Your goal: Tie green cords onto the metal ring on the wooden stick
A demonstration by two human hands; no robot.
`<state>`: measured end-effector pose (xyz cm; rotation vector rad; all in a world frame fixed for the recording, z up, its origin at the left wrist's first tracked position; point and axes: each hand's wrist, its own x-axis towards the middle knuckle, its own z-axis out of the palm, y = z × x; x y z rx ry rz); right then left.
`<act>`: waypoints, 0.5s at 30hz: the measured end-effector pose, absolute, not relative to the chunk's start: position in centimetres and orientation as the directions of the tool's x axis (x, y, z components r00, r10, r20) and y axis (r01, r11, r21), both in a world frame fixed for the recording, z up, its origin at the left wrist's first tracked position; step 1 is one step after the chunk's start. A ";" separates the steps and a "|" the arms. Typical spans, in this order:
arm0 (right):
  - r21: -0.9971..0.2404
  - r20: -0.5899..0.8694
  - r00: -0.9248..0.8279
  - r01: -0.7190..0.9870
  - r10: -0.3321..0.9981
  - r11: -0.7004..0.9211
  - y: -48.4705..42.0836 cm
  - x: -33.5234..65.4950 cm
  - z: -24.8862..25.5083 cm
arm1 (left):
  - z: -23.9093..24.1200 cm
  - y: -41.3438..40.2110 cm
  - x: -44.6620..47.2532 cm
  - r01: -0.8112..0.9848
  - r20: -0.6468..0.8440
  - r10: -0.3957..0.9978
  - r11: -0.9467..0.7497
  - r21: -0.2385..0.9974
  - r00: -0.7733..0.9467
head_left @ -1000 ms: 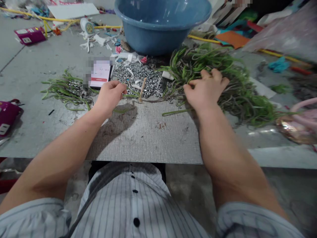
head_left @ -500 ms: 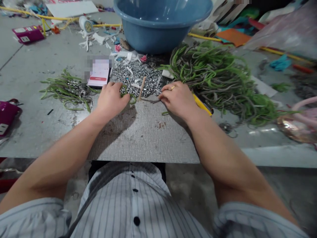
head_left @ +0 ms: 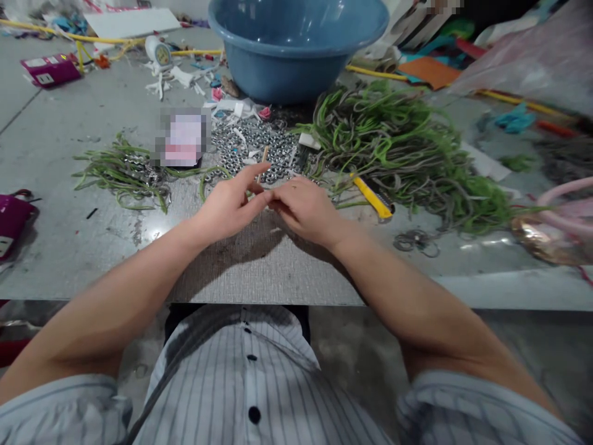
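Note:
My left hand (head_left: 227,207) and my right hand (head_left: 303,207) meet at the fingertips over the near part of the table. A green cord (head_left: 202,185) loops out from behind my left hand, whose index finger is raised while the thumb touches the right fingertips. The fingers of my right hand are pinched together, and the piece of cord between the hands is mostly hidden. Just beyond the fingers, a thin wooden stick (head_left: 265,156) stands up among a spread of small silvery metal pieces (head_left: 282,145).
A large heap of green and grey cords (head_left: 393,142) lies to the right, beside a yellow cutter (head_left: 374,196). At left are a smaller cord bundle (head_left: 123,173) and a phone (head_left: 185,142). A blue basin (head_left: 291,68) stands behind the metal pieces.
My hands have come together from apart, the right moving left and nearer to me, the left moving right. The yellow cutter is now uncovered. The cord ends are now hidden by my fingers.

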<state>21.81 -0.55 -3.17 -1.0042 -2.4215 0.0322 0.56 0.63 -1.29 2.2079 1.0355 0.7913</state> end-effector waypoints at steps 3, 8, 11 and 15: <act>-0.279 0.450 -0.551 0.661 0.703 0.697 -0.6 21.7 -3.6 | -1.4 0.3 1.2 0.445 0.102 0.783 -0.450 0.775 0.613; -0.370 0.472 -0.458 0.673 0.754 0.641 -0.6 21.9 -4.0 | -1.3 0.4 1.3 0.332 0.108 0.823 -0.340 0.880 0.557; -0.361 0.475 -0.420 0.708 0.773 0.607 -0.4 22.0 -4.0 | -1.3 1.4 0.7 0.230 0.276 0.909 -0.354 0.906 0.311; -0.321 0.369 -0.378 0.805 0.849 0.498 -0.1 22.5 -3.7 | -1.5 4.3 -0.8 0.065 0.551 0.831 -0.547 0.835 -0.080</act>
